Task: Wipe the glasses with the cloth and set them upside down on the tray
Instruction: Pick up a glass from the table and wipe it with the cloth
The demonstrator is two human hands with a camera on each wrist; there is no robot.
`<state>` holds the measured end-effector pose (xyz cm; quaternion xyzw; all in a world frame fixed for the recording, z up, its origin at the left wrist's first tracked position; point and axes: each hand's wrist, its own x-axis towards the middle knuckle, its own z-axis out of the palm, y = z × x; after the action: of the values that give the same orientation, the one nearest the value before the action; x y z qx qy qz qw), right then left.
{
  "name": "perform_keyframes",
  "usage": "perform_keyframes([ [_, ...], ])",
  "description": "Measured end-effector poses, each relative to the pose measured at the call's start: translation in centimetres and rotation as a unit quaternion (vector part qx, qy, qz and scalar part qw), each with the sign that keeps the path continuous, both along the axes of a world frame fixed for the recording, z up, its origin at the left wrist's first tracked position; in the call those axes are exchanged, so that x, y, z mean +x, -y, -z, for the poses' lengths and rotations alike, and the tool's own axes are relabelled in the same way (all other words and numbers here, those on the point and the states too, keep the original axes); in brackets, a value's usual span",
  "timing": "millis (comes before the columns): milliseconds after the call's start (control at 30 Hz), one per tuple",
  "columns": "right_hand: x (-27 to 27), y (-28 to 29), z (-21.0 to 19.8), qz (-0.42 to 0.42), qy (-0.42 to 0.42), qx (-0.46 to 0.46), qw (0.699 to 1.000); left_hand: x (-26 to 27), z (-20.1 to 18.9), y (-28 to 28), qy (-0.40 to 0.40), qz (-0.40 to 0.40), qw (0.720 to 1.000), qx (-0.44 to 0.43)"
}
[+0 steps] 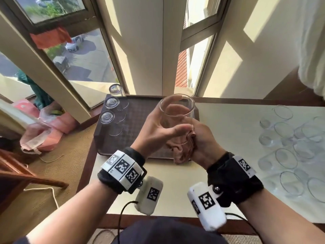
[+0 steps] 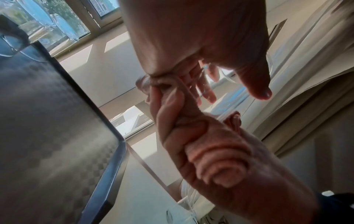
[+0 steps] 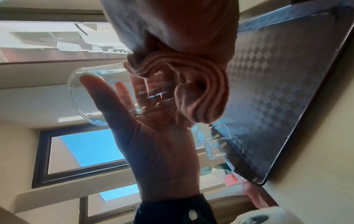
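My left hand (image 1: 157,130) grips a clear glass (image 1: 176,107) above the dark tray (image 1: 139,124), its open mouth tilted up toward me. Fingers wrap the far side and the thumb lies across the near side. My right hand (image 1: 202,143) bunches a pinkish-brown cloth (image 1: 181,153) and presses it against the glass's lower part and base. The right wrist view shows the left hand's palm (image 3: 153,136), the glass (image 3: 90,94) and the folded cloth (image 3: 201,91). The left wrist view shows the cloth (image 2: 220,160). Three glasses (image 1: 107,117) stand upside down along the tray's left edge.
Several more clear glasses (image 1: 290,147) crowd the right side of the pale table (image 1: 228,120). Windows and a wall stand right behind the tray. Left of the table, pink bags (image 1: 52,131) lie on the floor. A white curtain (image 1: 311,50) hangs at far right.
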<state>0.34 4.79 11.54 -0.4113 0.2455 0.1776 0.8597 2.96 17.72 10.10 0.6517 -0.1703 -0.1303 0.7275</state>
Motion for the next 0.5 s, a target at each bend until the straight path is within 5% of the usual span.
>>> perform_keyframes([
  [100,-0.3,0.3,0.5,0.007,0.01,-0.101,0.995,-0.2,0.6,0.0,-0.004,0.0,1.0,0.011],
  [300,-1.6,1.6,-0.3,0.004,0.053,-0.154,0.987,0.1,-0.1,-0.5,0.022,0.029,0.999,0.02],
  [500,-1.2,4.8,0.1,0.067,0.148,-0.279,0.946,1.0,0.4,-1.2,0.041,0.019,0.983,0.176],
])
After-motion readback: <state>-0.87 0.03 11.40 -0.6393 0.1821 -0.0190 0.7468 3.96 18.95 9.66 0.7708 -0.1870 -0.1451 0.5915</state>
